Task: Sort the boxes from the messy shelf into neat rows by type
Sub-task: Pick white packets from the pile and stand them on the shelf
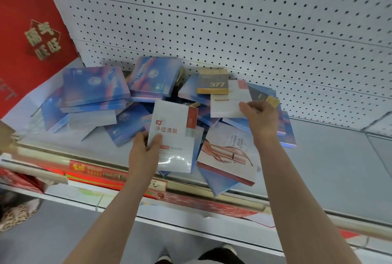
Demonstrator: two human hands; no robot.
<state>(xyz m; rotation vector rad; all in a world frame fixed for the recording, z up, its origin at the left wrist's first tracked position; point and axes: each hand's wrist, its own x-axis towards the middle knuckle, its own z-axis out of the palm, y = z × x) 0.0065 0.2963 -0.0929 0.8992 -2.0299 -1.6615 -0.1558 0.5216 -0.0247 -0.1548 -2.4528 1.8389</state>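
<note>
A jumbled heap of flat boxes lies on the grey shelf (318, 157). My left hand (144, 149) grips the lower left corner of a white box with red Chinese lettering (176, 134), lifted at the front of the heap. My right hand (259, 118) pinches the near right corner of a second white box with a red corner (228, 102) further back. Several blue SYNEX boxes (95, 85) are stacked at the left. A dark and gold box marked 377 (213, 83) rests on top at the back. A white box with a coppery swirl picture (228, 153) lies at the front right.
A white pegboard wall (233, 20) closes the back of the shelf. A red banner with gold characters (31, 41) hangs at the left. A lower shelf (106, 175) holds red packages and rolled paper. The grey shelf stretches bare to the right of the heap.
</note>
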